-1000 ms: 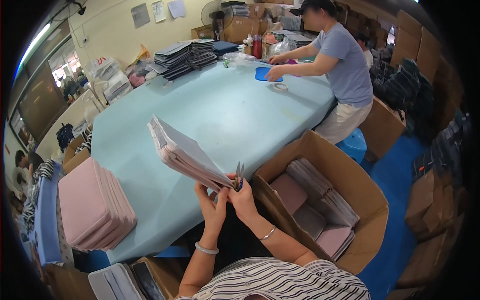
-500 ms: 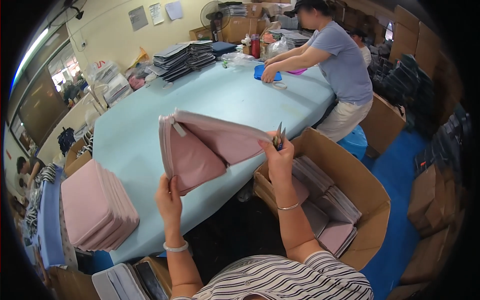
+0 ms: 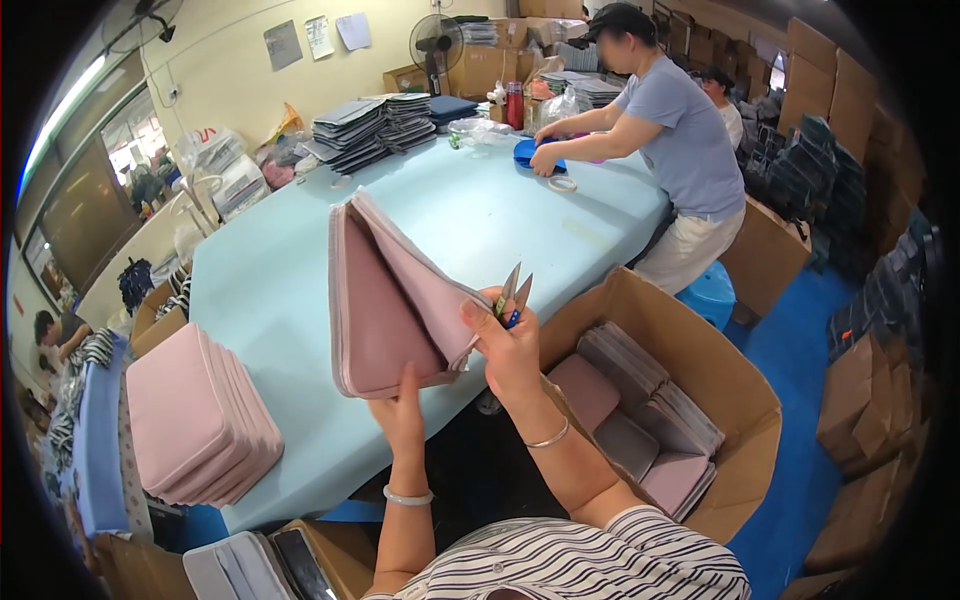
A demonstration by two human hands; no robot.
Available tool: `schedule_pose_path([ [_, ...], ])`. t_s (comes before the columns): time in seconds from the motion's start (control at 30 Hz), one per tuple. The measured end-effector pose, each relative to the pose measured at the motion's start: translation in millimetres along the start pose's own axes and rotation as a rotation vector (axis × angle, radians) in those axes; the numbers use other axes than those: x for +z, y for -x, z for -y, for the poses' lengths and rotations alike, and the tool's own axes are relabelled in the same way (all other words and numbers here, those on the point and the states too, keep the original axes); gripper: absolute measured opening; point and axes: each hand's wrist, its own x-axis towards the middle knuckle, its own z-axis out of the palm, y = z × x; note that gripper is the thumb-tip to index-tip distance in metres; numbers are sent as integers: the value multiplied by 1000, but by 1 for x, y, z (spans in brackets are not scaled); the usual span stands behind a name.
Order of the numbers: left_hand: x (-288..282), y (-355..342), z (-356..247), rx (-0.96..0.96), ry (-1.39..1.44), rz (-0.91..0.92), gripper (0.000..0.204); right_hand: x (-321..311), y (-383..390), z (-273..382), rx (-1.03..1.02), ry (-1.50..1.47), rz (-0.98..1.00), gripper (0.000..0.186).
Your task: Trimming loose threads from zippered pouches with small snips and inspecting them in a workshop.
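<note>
Holding pink case [image 3: 388, 310] open — scissors [image 3: 511, 287] in right hand [image 3: 512, 352].

You've got a pink rectangular cloth pouch [image 3: 385, 315], smooth, matt; pointed scissors [image 3: 510, 287], blades shiny bare metal; a pale blue desk [image 3: 480, 210], smooth, slight sheen; an open brown cardboard carton [image 3: 742, 410], matt; your silver-coloured bangle [image 3: 550, 436], glossy metal.

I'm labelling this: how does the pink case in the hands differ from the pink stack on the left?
The held case is a single piece; the stack has several. The held case is spread open; the stack's pieces look closed. The left hand and right hand grip the held case; neither touches the stack. Both are pink with rounded corners.
</note>
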Motion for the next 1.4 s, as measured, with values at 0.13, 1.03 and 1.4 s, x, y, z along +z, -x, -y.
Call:
schedule_pose_path([
  [0.13, 6, -2, 6, 87, -78, 87, 35, 1, 9, -3, 19, 220, 21, 21],
  [1.03, -118, -102, 9, -317, 114, 30, 22, -151, -89, 45, 93, 257, -200, 16],
  [1.4, -116, -122, -6, -283, 132, 69, 25, -140, -98, 44, 53, 283, -183, 9],
])
